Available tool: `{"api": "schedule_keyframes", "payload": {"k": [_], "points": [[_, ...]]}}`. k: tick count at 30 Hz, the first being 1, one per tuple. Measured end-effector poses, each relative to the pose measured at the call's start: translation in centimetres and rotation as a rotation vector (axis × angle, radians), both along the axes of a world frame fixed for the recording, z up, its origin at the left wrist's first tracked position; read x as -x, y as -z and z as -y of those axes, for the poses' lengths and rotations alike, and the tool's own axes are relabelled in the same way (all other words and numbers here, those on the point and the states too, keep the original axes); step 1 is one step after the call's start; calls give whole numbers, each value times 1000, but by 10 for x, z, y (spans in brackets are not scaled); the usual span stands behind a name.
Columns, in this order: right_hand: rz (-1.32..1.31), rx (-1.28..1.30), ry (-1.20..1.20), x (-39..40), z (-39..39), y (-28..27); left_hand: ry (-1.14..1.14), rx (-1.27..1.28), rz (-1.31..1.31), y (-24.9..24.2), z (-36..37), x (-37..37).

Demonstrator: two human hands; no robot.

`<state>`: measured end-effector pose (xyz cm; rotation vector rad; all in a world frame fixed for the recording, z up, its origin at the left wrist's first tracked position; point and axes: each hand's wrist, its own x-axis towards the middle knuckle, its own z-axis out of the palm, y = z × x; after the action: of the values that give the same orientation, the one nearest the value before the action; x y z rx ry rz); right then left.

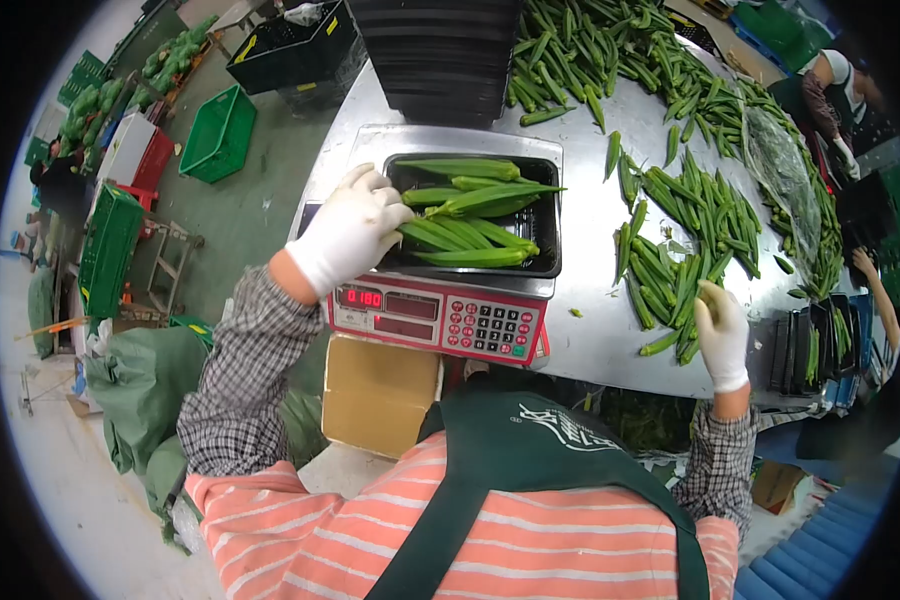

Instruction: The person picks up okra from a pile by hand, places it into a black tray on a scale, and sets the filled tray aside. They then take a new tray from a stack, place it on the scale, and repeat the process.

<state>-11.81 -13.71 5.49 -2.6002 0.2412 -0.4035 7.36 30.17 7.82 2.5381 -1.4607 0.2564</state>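
A black tray (pixel 548 235) holding several green okra pods (pixel 475 255) rests on the platform of a red-trimmed weighing scale (pixel 435 322), its red display reading 0.180. My left hand (pixel 355 225), in a white glove, is at the tray's left side, with bent fingers closed on the ends of okra inside. My right hand (pixel 722 340), also white-gloved, lies at the near edge of a loose okra heap (pixel 660 285) on the metal table (pixel 590 330). Its fingers are bunched by the pods, and what they hold, if anything, is hidden.
A larger okra pile (pixel 610 50) covers the table's far side, beside clear plastic film (pixel 775 150). Black trays (pixel 440 50) are stacked behind the scale; more trays (pixel 805 350) stand at right. Another person (pixel 840 95) is at the far right. A green crate (pixel 217 135) sits on the floor.
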Motion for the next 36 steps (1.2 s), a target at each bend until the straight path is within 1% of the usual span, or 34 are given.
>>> {"api": "schedule_keyframes", "payload": {"k": [2,3,5,6,7,9,11,13,15,16,19,20,21,23,25,26,27,28,29,30,31,32,35,36], "points": [[72,-2,-163,-36,-36,-16,-55,110,-65,-16,-4,7],[131,-17,-243,-52,-50,-19,-58,156,-95,-14,0,7],[153,-16,-359,-87,-85,-25,-75,248,-162,1,17,12],[246,65,-440,-106,-103,-26,-71,261,-172,11,27,16],[339,148,-519,-122,-120,-24,-51,235,-102,14,35,21],[249,344,-486,-145,-147,-18,-140,358,-147,12,40,24],[212,488,-455,-160,-158,-8,-253,500,-117,13,35,20],[93,431,-536,-157,-167,-12,-270,485,-75,14,34,13],[151,505,-630,-148,-178,-8,-254,457,-84,18,34,5],[183,545,-621,-144,-180,-5,-206,410,-84,20,36,2],[223,286,-611,-141,-162,-14,-161,369,-72,27,46,-6],[186,184,-560,-141,-155,-14,-145,341,-73,29,51,-6],[226,150,-510,-140,-147,-13,-127,314,-74,30,57,-7],[161,-25,-373,-132,-137,-7,-69,293,-83,28,65,-7],[-39,-252,-219,-121,-140,-4,38,309,-107,18,66,-2],[-208,-377,-218,-119,-139,-6,27,280,-185,13,67,-1],[-229,-529,-230,-119,-137,17,33,246,-268,11,66,0],[-328,-554,-257,-117,-140,-5,25,271,-142,13,70,2],[-346,-543,-263,-124,-142,23,59,225,-84,22,69,-4],[-343,-500,-221,-120,-146,13,40,214,-87,22,71,-5],[-342,-521,-223,-118,-148,10,7,199,-82,17,74,-4],[-279,-489,-210,-117,-150,16,-3,255,-93,11,81,-2],[-283,-626,-172,-113,-135,24,-84,383,-87,-14,95,-10],[-281,-764,-146,-108,-123,26,-86,442,-107,-20,101,-16]]}}
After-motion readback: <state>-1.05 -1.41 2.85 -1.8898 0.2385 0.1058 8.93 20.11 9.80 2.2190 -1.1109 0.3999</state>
